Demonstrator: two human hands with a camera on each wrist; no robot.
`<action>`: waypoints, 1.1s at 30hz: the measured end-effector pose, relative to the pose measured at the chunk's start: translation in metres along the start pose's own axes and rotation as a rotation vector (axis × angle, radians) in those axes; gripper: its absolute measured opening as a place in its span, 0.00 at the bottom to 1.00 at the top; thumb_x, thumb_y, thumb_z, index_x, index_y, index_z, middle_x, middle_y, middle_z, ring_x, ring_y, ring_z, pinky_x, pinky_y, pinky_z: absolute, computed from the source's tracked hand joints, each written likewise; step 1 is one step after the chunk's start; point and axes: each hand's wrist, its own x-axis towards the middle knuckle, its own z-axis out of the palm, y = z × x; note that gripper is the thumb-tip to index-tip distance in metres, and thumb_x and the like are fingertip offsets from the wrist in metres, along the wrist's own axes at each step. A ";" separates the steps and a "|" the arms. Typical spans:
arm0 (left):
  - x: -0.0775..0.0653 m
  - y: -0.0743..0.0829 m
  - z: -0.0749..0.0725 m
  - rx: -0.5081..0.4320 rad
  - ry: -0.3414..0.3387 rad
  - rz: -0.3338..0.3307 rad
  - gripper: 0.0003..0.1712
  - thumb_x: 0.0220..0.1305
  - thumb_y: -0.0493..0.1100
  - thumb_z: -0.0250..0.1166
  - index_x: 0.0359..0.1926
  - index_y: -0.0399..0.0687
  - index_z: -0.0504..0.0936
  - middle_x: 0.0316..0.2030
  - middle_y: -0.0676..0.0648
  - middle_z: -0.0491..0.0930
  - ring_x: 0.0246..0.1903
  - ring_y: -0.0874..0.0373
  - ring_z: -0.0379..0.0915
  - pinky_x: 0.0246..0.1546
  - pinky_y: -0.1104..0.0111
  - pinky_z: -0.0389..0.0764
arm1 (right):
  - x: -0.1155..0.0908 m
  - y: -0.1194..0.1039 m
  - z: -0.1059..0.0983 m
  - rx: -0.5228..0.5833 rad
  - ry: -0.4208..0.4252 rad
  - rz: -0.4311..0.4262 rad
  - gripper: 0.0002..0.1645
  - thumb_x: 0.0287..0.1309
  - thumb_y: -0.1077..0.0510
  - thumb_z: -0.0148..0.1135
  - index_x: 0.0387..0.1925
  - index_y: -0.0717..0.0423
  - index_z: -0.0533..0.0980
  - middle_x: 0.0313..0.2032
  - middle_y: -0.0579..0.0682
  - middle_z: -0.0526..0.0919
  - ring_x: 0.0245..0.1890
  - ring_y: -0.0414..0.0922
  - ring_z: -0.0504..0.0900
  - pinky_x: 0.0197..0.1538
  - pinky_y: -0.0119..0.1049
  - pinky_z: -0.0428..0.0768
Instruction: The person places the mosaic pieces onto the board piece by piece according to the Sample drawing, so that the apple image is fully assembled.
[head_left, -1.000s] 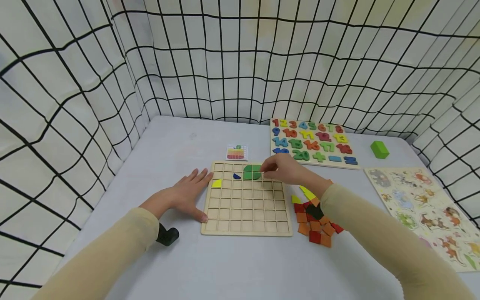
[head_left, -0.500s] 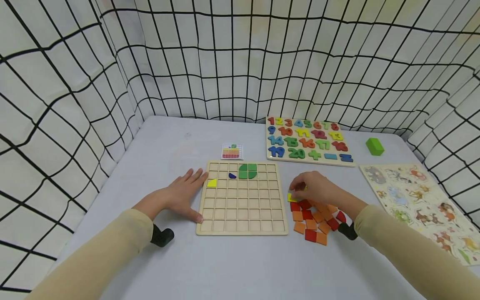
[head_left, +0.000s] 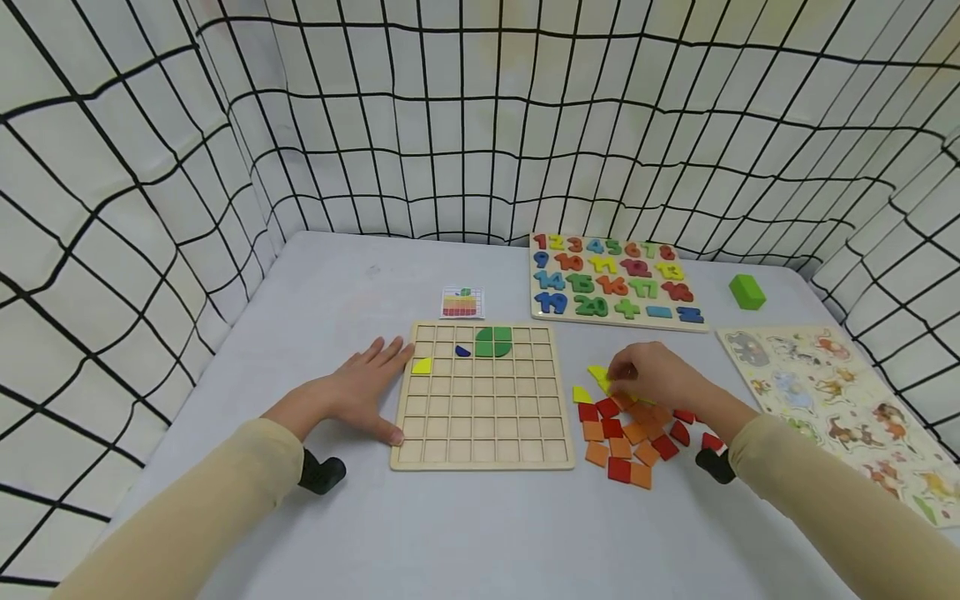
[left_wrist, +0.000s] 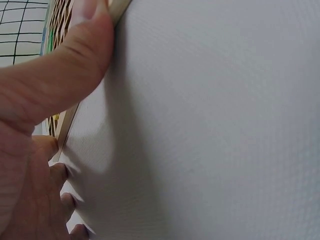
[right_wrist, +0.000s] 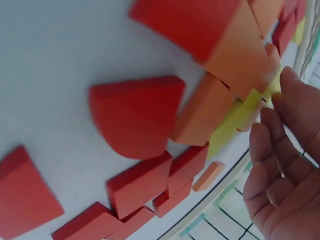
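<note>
Along the left edge of the square pale-wooden grid board (head_left: pixel 483 407), the left hand (head_left: pixel 356 390) is laid, grip spread open. Right of the board, flat yellow wooden-looking tiles (head_left: pixel 598 374) are approached by the right hand (head_left: pixel 662 379); whether one is gripped cannot be told. Opposite edges are best pinched.

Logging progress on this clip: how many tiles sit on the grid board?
6: a yellow tile near the left edge, a blue tile in the upper half, and four green tiles in a block right of it. None seems hidden.
</note>
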 end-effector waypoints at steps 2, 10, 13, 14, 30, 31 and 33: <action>0.000 0.000 0.000 -0.003 -0.002 -0.001 0.78 0.45 0.69 0.78 0.81 0.38 0.42 0.81 0.32 0.38 0.79 0.28 0.30 0.76 0.33 0.45 | -0.001 0.001 0.001 -0.023 0.001 0.011 0.16 0.61 0.58 0.72 0.49 0.59 0.84 0.40 0.52 0.87 0.42 0.48 0.81 0.51 0.43 0.86; 0.003 -0.002 0.002 -0.005 0.003 -0.006 0.78 0.45 0.70 0.78 0.82 0.38 0.42 0.81 0.32 0.38 0.79 0.28 0.30 0.76 0.33 0.44 | 0.003 -0.005 0.004 -0.075 0.019 0.013 0.17 0.60 0.56 0.74 0.49 0.58 0.84 0.40 0.51 0.86 0.42 0.47 0.80 0.51 0.42 0.85; 0.003 -0.003 0.003 -0.007 0.004 -0.006 0.79 0.45 0.70 0.79 0.82 0.38 0.42 0.81 0.32 0.38 0.79 0.28 0.29 0.76 0.33 0.44 | 0.005 -0.006 0.005 -0.090 0.023 0.003 0.16 0.61 0.55 0.73 0.48 0.57 0.84 0.39 0.50 0.85 0.41 0.46 0.79 0.49 0.41 0.84; 0.003 -0.003 0.003 -0.007 0.005 -0.005 0.79 0.45 0.70 0.79 0.82 0.38 0.41 0.81 0.32 0.38 0.79 0.28 0.29 0.76 0.32 0.44 | 0.006 -0.006 0.006 -0.093 0.022 0.000 0.16 0.61 0.55 0.73 0.48 0.57 0.84 0.39 0.50 0.85 0.41 0.46 0.79 0.49 0.41 0.84; -0.001 0.000 0.000 -0.012 0.007 0.001 0.78 0.45 0.68 0.79 0.81 0.37 0.42 0.81 0.31 0.38 0.79 0.28 0.30 0.75 0.32 0.45 | 0.008 -0.009 0.009 -0.068 0.008 -0.044 0.15 0.60 0.54 0.74 0.47 0.56 0.84 0.39 0.48 0.86 0.43 0.45 0.80 0.53 0.44 0.85; -0.001 0.000 0.000 -0.012 0.006 0.001 0.78 0.45 0.68 0.79 0.81 0.37 0.42 0.81 0.31 0.38 0.79 0.28 0.30 0.75 0.33 0.45 | 0.008 -0.009 0.010 -0.070 0.010 -0.046 0.15 0.60 0.54 0.74 0.46 0.56 0.85 0.40 0.48 0.86 0.43 0.45 0.80 0.53 0.44 0.85; -0.001 -0.001 0.000 -0.012 0.004 0.000 0.78 0.45 0.69 0.79 0.81 0.37 0.42 0.81 0.32 0.38 0.79 0.28 0.30 0.76 0.33 0.44 | 0.008 -0.009 0.009 -0.059 0.010 -0.052 0.14 0.60 0.55 0.74 0.45 0.56 0.85 0.39 0.49 0.86 0.43 0.46 0.80 0.53 0.43 0.85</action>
